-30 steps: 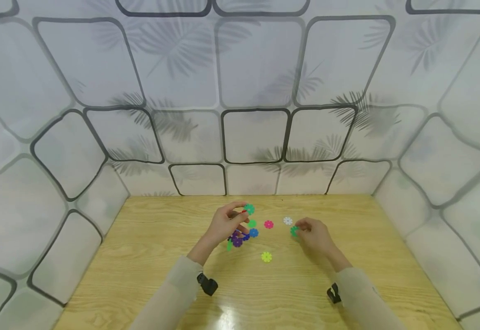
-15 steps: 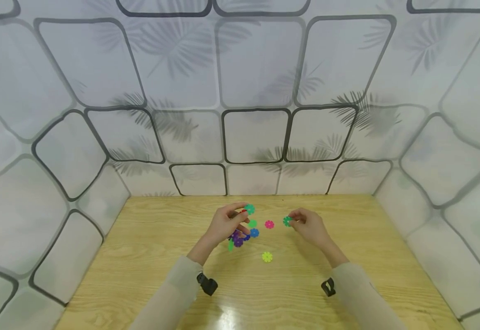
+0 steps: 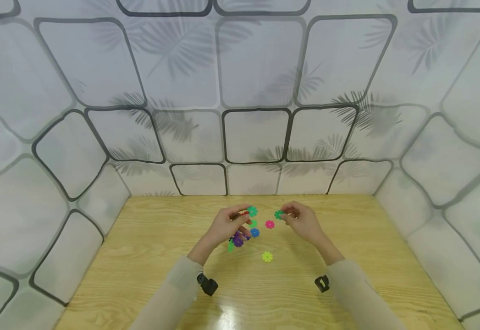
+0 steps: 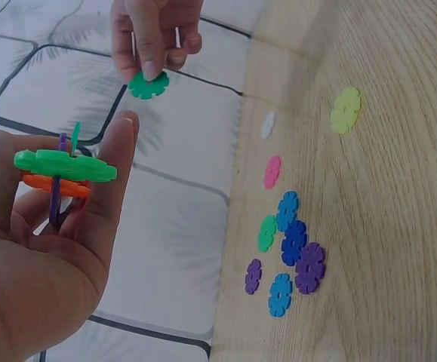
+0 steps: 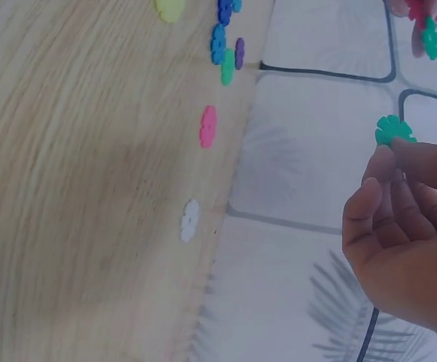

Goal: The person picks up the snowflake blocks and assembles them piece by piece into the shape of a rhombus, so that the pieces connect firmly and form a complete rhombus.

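My left hand (image 3: 226, 224) holds a small joined cluster of notched plastic discs. In the left wrist view the cluster shows a green disc (image 4: 66, 165), an orange disc (image 4: 52, 185) and a purple disc (image 4: 55, 204) seen edge-on. Some of the cluster is hidden by the fingers. Between thumb and fingertips, my right hand (image 3: 304, 223) pinches a single teal-green disc (image 5: 394, 130) above the table. A narrow gap separates this disc from the cluster. The pink disc (image 3: 269, 224) lies on the table below, between both hands.
Several loose discs lie on the wooden table (image 3: 161, 256), among them a yellow one (image 3: 267, 257), a blue one (image 3: 255, 233), a purple one (image 4: 309, 268) and a white one (image 5: 189, 220). A patterned backdrop (image 3: 256, 137) stands behind the table and along both sides.
My right hand has moved left and away from me with the green disc, closing in on the left hand. The left hand's cluster has tilted slightly; that hand otherwise stays in place.
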The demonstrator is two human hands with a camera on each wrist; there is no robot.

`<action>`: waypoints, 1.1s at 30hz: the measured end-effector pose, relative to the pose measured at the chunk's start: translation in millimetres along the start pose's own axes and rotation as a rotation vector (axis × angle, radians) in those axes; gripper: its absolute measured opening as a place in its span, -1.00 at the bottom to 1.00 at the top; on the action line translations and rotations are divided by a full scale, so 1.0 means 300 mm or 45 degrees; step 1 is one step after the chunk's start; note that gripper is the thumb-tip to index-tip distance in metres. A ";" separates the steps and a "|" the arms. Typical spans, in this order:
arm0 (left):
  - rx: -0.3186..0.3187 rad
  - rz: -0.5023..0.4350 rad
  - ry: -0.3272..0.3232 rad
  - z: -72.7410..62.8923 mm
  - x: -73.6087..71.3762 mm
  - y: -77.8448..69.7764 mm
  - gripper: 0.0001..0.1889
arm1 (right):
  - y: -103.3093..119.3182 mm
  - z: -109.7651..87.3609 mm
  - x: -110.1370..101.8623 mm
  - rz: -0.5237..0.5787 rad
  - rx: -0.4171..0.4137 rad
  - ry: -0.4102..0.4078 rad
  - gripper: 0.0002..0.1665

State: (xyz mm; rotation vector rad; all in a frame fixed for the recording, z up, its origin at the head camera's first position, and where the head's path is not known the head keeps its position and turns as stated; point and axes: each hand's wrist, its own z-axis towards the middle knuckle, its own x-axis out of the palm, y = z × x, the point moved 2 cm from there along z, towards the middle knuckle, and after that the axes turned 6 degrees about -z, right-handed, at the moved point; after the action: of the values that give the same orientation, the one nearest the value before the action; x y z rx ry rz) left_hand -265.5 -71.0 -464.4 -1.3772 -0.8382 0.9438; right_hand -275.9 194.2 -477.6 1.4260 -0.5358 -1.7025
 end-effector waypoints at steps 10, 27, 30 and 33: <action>-0.018 0.036 0.032 -0.002 -0.001 0.000 -0.56 | 0.065 0.017 0.023 0.096 -0.061 0.002 -0.90; 0.017 0.043 0.071 -0.004 0.001 -0.008 -0.53 | 0.132 0.030 0.047 0.082 -0.105 0.059 -0.92; 0.018 0.050 0.077 -0.003 0.000 -0.003 -0.52 | 0.138 0.032 0.049 0.088 -0.096 0.059 -0.91; 0.012 0.055 0.080 -0.004 -0.001 -0.002 -0.52 | 0.143 0.034 0.051 0.090 -0.084 0.064 -0.90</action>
State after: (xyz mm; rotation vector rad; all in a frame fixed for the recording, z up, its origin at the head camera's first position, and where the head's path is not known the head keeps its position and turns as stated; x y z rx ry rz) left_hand -264.6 -71.6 -463.9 -1.4150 -0.7581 0.9316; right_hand -271.8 155.9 -451.2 1.3832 -0.4920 -1.6096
